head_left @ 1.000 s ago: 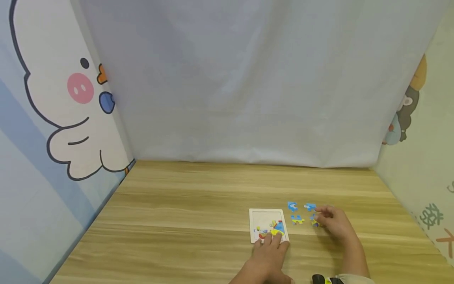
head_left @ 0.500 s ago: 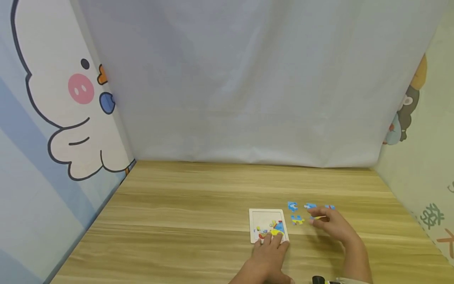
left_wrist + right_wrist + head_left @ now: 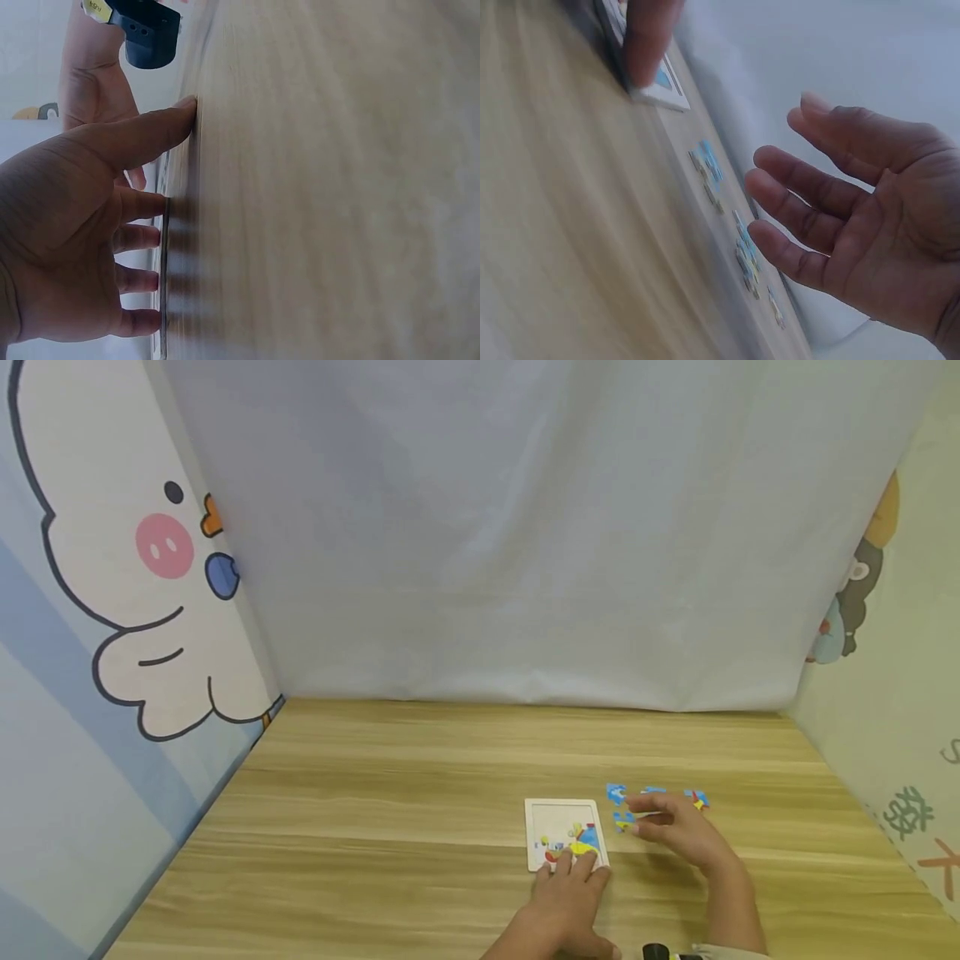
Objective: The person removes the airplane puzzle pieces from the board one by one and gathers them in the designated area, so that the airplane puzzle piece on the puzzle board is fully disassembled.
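A square puzzle board (image 3: 529, 835) with a pale rim lies on the table, its lower part filled with red, yellow and blue pieces. My left hand (image 3: 567, 902) rests spread on the board's near edge; in the left wrist view its fingertips touch the board's side (image 3: 164, 300). Right of the board, my right hand (image 3: 693, 835) hovers with loosely bent fingers above loose pieces. Its thumb overlaps a blue-and-yellow puzzle piece (image 3: 623, 821) in the head view. The right wrist view shows this right hand (image 3: 885, 210) with thumb and fingers apart, nothing between them.
A blue puzzle piece (image 3: 616, 793) lies just beyond the board's right side. Another blue piece (image 3: 652, 790) is partly behind the right hand, and a blue-red-yellow piece (image 3: 697, 798) lies farther right. A grey curtain (image 3: 480, 568) hangs along the table's back edge.
My right hand has moved left from the right-hand pieces to the blue-and-yellow piece nearer the board, uncovering the blue-red-yellow one. The left hand stays in place on the board.
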Demonstrator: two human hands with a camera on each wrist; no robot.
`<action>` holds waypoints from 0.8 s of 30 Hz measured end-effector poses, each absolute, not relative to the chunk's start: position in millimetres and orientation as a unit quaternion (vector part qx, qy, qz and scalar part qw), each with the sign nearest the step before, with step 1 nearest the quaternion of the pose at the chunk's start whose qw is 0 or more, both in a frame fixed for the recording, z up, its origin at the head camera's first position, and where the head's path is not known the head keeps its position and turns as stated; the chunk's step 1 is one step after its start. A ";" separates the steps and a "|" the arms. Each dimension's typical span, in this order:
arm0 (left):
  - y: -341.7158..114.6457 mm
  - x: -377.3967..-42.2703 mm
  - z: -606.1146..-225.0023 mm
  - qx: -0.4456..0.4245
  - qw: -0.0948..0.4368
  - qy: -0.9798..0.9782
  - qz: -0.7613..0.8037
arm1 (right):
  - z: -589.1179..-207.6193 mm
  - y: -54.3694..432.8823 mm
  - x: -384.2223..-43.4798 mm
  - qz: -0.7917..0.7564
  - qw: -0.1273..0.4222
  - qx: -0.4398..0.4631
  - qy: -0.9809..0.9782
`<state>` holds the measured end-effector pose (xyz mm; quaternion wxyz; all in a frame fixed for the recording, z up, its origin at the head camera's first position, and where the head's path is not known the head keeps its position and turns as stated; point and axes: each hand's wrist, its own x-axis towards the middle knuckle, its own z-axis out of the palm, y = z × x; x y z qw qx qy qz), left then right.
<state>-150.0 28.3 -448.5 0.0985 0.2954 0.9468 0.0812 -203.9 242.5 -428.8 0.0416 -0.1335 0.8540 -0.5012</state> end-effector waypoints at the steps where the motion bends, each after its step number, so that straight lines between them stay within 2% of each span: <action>1: 28.3 -149.9 -448.5 0.296 0.097 0.947 0.080 | -429.1 240.7 -204.1 -0.506 0.044 -0.139 0.850; 17: 28.5 -150.8 -449.5 0.296 0.104 0.945 0.096 | -441.2 211.9 -209.3 -0.517 0.106 -0.170 0.832; 24: 29.3 -152.5 -449.6 0.302 0.097 0.945 0.076 | -445.6 206.4 -215.5 -0.489 0.112 -0.166 0.849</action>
